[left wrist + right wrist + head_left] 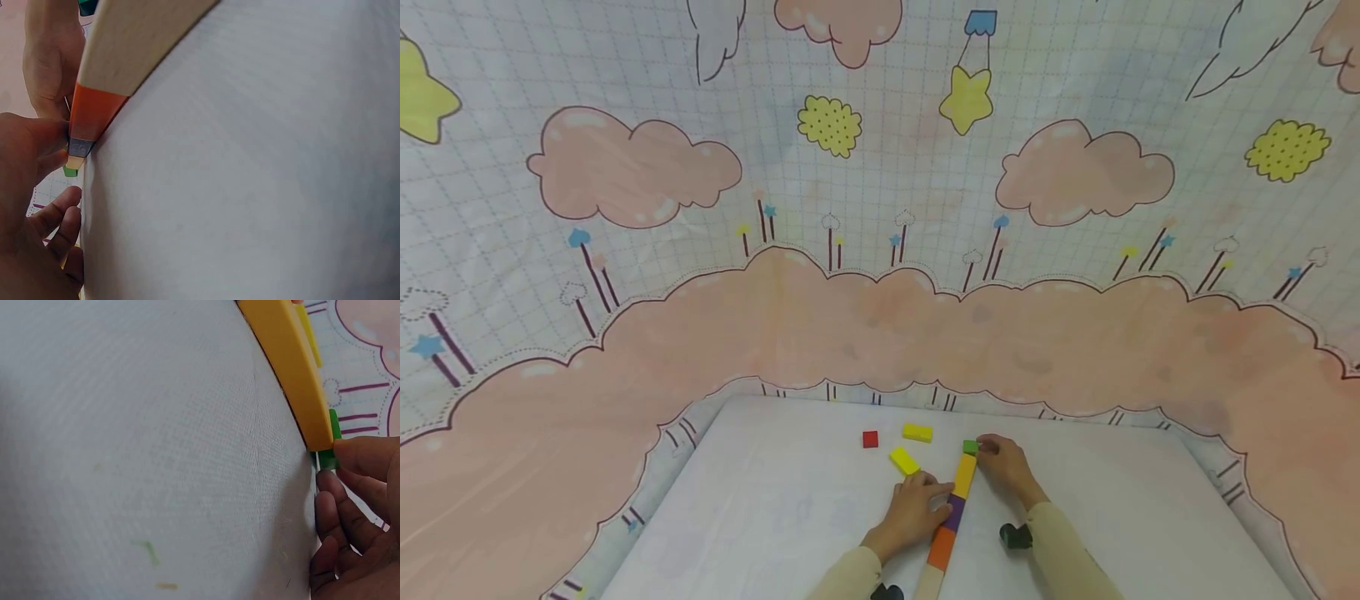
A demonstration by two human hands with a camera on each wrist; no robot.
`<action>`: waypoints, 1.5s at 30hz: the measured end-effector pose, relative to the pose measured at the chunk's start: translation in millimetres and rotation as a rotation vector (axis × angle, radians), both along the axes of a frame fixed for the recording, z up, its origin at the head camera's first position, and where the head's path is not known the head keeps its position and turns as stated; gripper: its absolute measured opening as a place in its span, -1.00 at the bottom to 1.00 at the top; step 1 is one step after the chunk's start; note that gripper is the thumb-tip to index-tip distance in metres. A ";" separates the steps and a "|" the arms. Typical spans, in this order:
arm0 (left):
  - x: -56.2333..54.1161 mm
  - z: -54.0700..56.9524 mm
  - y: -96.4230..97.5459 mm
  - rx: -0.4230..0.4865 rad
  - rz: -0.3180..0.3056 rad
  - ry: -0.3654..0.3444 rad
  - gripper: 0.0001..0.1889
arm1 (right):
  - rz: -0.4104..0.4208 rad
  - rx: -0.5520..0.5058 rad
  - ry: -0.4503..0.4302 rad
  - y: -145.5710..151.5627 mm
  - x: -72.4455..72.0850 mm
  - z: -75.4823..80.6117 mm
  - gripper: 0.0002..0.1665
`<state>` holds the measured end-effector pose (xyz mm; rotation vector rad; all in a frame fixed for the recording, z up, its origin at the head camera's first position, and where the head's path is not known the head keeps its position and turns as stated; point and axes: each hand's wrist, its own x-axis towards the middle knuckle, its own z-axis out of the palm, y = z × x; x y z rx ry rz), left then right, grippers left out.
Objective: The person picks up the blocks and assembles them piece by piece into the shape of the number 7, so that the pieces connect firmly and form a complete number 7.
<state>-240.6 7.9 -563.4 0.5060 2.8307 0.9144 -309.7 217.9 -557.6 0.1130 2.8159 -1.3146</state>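
A straight row of wooden blocks runs away from the person: a beige block (929, 582), an orange block (942, 548), a purple block (954, 512), a yellow-orange block (965, 476) and a small green block (970, 447) at the far end. From the left side, my left hand (912, 510) touches the row with thumb and forefinger around the purple block and the near end of the yellow-orange one. My right hand (1006, 465) pinches the green block between thumb and forefinger; in the right wrist view its thumb (362, 455) partly covers that block.
Left of the row's far end lie a red cube (870, 439) and two yellow blocks, one farther back (917, 432) and one angled (904, 461) close to the left fingertips. The white table (752, 475) ends at a patterned cloth backdrop (880, 333).
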 end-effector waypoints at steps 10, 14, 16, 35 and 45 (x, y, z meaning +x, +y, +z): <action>0.8 4.4 1.1 -0.005 0.001 0.021 -0.60 | -0.018 -0.018 -0.025 0.7 -1.4 0.7 -0.61; 1.5 6.1 1.2 -0.005 0.004 0.014 -0.61 | -0.019 -0.009 -0.023 1.3 -3.0 -0.5 -0.61; 2.2 6.4 1.2 -0.004 0.004 0.013 -0.60 | -0.020 -0.007 -0.021 1.4 -3.5 -0.8 -0.62; 1.1 3.7 1.0 -0.004 0.004 0.014 -0.59 | -0.034 0.001 -0.001 -2.4 -4.9 -1.5 -0.64; 1.9 3.8 1.1 -0.013 0.002 0.011 -0.59 | -0.049 -0.026 -0.012 -2.3 -3.7 -3.7 -0.62</action>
